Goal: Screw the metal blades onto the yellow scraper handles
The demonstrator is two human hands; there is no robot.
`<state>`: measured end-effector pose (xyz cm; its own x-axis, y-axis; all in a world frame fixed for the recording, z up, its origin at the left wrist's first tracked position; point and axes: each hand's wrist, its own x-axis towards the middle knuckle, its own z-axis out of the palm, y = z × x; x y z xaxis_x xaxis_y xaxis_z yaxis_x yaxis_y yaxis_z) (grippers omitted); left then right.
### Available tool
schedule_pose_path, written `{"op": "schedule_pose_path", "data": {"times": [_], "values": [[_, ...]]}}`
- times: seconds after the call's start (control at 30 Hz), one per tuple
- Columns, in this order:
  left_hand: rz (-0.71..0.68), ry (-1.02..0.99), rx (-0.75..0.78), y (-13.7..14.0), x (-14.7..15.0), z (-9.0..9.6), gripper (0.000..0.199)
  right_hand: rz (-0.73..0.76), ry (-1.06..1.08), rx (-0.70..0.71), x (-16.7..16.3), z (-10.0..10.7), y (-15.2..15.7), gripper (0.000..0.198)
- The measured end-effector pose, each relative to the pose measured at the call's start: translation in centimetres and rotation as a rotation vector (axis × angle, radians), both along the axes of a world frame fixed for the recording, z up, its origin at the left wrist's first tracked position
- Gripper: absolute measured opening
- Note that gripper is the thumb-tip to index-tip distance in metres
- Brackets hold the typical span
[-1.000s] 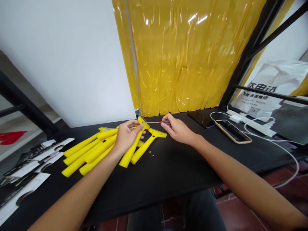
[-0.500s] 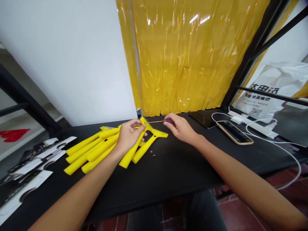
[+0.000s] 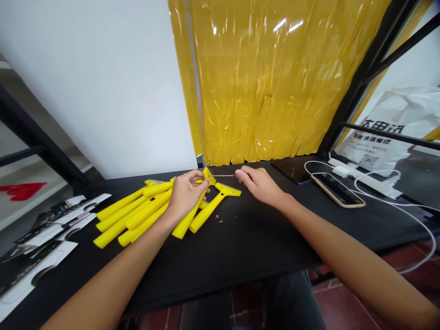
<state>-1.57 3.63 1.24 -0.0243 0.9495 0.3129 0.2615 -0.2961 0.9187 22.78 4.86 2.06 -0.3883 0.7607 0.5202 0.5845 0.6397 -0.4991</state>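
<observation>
My left hand (image 3: 184,195) is closed around a yellow scraper (image 3: 187,221), pinching it just below its head, with the handle slanting down toward me. My right hand (image 3: 258,184) grips a screwdriver (image 3: 225,175) whose thin shaft lies nearly level. The screwdriver's tip meets the scraper's head, though the exact contact point is too small to make out. Another yellow scraper (image 3: 209,211) lies just right of the held one. Several more yellow scrapers (image 3: 125,223) are heaped to the left, partly covered by my left hand and forearm. Below them lie a small screw (image 3: 221,222) and a tiny ring-like piece (image 3: 217,216).
Printed cards (image 3: 55,261) are piled at the table's left. At right are a phone (image 3: 338,190), a dark tablet (image 3: 291,171), a power strip (image 3: 373,181) and loose white cables (image 3: 417,220). A yellow plastic curtain (image 3: 261,91) and a white panel (image 3: 130,91) stand behind the table (image 3: 240,256).
The held scraper's head has turned a little in my left hand, and its right side now shows less. The screwdriver stays at the head. The whole view has shifted slightly.
</observation>
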Motion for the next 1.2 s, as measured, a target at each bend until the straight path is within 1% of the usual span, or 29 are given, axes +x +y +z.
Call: {"op": "schedule_pose_path", "data": {"times": [0.07,0.1,0.2,0.3,0.37,0.4,0.47,0.53,0.63,0.77,0.87,0.93,1.0,1.1,1.13,1.2], "values": [[0.002,0.015,0.001,0.0,0.0,0.0,0.021,0.002,0.028,-0.007,0.0,-0.1,0.2,0.046],[0.005,0.022,0.002,-0.1,0.0,0.0,0.021,0.011,0.043,-0.009,-0.1,-0.2,0.2,0.045],[0.017,0.048,0.0,-0.1,-0.1,0.1,0.019,0.034,0.096,-0.022,-0.3,-0.5,0.1,0.028],[0.035,0.053,0.0,-0.2,-0.1,0.2,0.017,0.079,0.11,-0.05,-0.5,-0.5,-0.1,0.026],[0.041,0.062,0.012,-0.3,0.0,0.2,0.017,0.077,0.087,-0.042,-0.5,-0.5,0.0,0.022],[0.038,0.071,0.021,-0.3,0.1,0.2,0.017,0.057,0.072,-0.037,-0.4,-0.5,0.0,0.022],[0.03,0.096,0.044,-0.4,0.1,0.2,0.016,0.007,0.044,-0.05,-0.3,-0.5,0.3,0.032],[0.027,0.12,0.07,-0.5,0.2,0.2,0.016,-0.007,0.009,-0.088,-0.3,-0.6,0.4,0.04],[0.065,0.171,0.12,-0.6,0.1,0.4,0.017,0.028,-0.021,-0.122,-0.4,-0.9,0.3,0.03],[0.12,0.241,0.177,-0.7,-0.2,0.7,0.018,0.081,-0.045,-0.082,-0.6,-1.0,0.1,0.023],[0.142,0.309,0.243,-0.7,-0.2,0.6,0.019,0.092,-0.056,-0.077,-0.7,-1.0,0.2,0.033],[0.14,0.334,0.259,-0.7,-0.2,0.5,0.02,0.078,-0.035,-0.095,-0.7,-1.1,0.3,0.032],[0.138,0.335,0.248,-0.6,-0.1,0.4,0.021,0.06,0.005,-0.114,-0.7,-1.3,0.4,0.025],[0.15,0.309,0.225,-0.5,-0.1,0.4,0.022,0.065,0.021,-0.083,-0.6,-1.3,0.4,0.022],[0.153,0.305,0.219,-0.5,-0.1,0.4,0.023,0.076,0.007,-0.065,-0.6,-1.2,0.4,0.022],[0.156,0.314,0.214,-0.5,-0.1,0.5,0.025,0.093,-0.013,-0.039,-0.6,-1.0,0.3,0.031]]}}
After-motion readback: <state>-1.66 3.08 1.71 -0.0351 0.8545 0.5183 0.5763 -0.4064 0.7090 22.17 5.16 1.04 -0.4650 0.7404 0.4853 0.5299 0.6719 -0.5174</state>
